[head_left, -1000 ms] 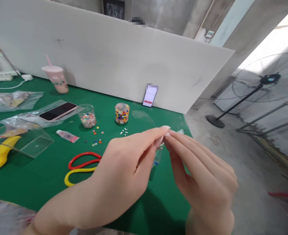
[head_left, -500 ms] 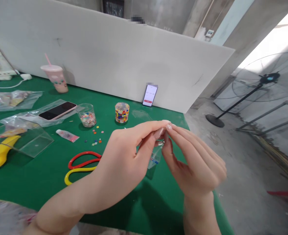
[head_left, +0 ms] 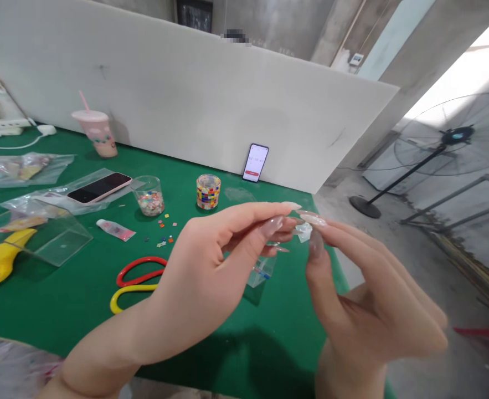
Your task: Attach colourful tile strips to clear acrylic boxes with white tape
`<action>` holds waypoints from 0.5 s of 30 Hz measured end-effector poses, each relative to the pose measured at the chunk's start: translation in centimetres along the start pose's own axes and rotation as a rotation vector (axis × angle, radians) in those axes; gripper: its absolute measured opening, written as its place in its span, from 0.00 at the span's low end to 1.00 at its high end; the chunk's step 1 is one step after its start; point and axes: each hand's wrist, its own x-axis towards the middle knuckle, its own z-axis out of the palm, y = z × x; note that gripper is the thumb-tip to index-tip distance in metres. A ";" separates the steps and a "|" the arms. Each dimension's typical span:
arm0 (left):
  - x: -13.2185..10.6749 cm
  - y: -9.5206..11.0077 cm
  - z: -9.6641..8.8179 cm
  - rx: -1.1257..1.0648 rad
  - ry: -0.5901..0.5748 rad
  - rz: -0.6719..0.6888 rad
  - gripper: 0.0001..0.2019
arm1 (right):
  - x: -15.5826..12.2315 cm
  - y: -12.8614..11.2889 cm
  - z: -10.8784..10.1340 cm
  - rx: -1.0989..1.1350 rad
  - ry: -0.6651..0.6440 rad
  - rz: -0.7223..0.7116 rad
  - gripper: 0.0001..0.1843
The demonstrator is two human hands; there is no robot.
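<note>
My left hand (head_left: 211, 271) and my right hand (head_left: 369, 299) are raised over the right end of the green table (head_left: 78, 310). Between their fingertips they pinch a small clear plastic bag (head_left: 264, 270) that hangs down below the fingers. The left thumb and forefinger grip its top edge. The right thumb and forefinger pinch the same edge from the other side, where a bit of clear plastic (head_left: 303, 230) shows. Something small and blue lies inside the bag.
On the table lie a red and a yellow loop (head_left: 138, 275), scattered small beads (head_left: 164, 233), a clear cup of beads (head_left: 149, 195), a mosaic cup (head_left: 208, 191), a pink tube (head_left: 115, 229), a phone on plastic bags (head_left: 98, 187), a clear box (head_left: 47, 233), a yellow tool (head_left: 1, 263), a pink cup (head_left: 97, 132). A propped phone (head_left: 255, 162) leans on the white board. A standing fan (head_left: 452, 138) is on the floor at right.
My right hand has shifted right and lower, its fingers spreading away from the left while both keep the bag's top edge. The bag's mouth is pulled wider.
</note>
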 end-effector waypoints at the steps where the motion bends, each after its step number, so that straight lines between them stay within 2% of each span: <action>1: 0.0 0.0 0.0 -0.021 0.003 -0.001 0.12 | 0.0 -0.1 -0.2 0.005 -0.010 0.016 0.20; 5: 0.0 0.2 0.1 -0.047 -0.006 -0.010 0.11 | 0.2 -0.5 -0.2 -0.037 -0.033 -0.011 0.18; 11: 0.2 0.3 0.1 0.094 0.008 0.038 0.11 | 0.9 -0.3 0.3 -0.047 -0.099 -0.148 0.15; 15: 0.2 0.2 0.1 0.122 0.009 0.072 0.11 | 1.1 -0.1 0.5 -0.061 -0.106 -0.180 0.16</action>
